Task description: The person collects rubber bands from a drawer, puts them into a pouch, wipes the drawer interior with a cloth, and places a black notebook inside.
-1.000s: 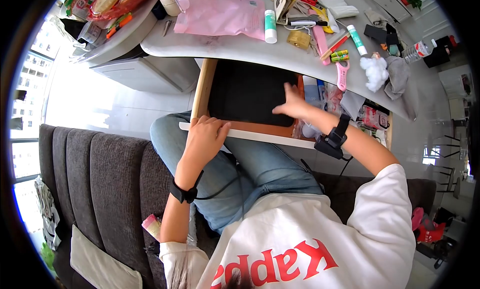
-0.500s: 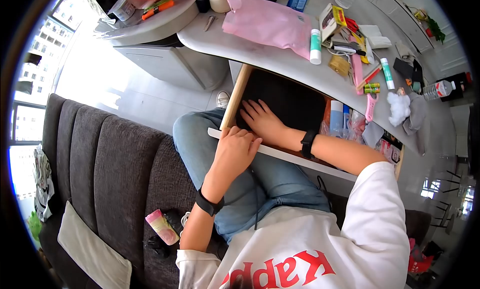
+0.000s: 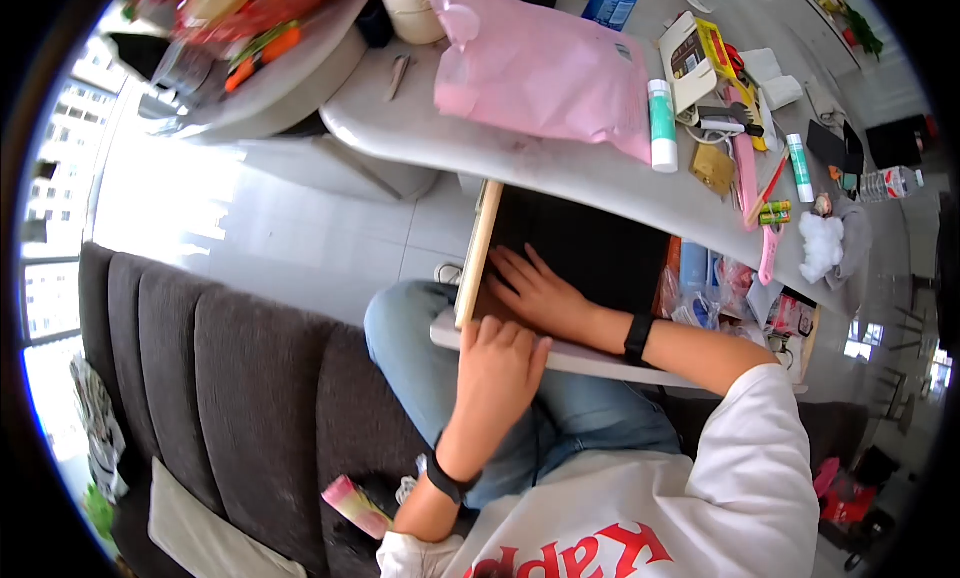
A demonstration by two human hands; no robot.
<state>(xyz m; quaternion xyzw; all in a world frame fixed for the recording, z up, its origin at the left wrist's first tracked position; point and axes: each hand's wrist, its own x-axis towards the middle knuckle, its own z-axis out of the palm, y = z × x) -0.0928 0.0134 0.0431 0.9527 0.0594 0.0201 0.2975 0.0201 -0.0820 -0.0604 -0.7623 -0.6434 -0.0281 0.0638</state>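
My left hand (image 3: 497, 370) curls its fingers over the front panel of an open drawer (image 3: 590, 364), near its left corner. Inside that drawer, my right hand (image 3: 545, 296) lies with fingers spread on a flat black surface (image 3: 590, 228); whether this is a separate item or the drawer's lining I cannot tell. Brown shows beneath at the front edge. To the right of my right wrist, the drawer holds a blue-and-white container (image 3: 693, 268), clear plastic wrappers (image 3: 697, 310) and a pink packet (image 3: 790, 316). Both wrists wear black bands.
Above the drawer, the tabletop (image 3: 400, 128) carries a pink bag (image 3: 545, 73), a glue stick (image 3: 662, 126), a brass-coloured block (image 3: 712, 168), batteries (image 3: 775, 212) and white fluff (image 3: 822, 246). A dark sofa (image 3: 260, 378) stands on the left, with a pink-and-yellow packet (image 3: 357, 506) on it.
The view has shifted, so the drawer and both hands appear lower in it. Relative to the drawer, both hands keep about the same places, and it stays open.
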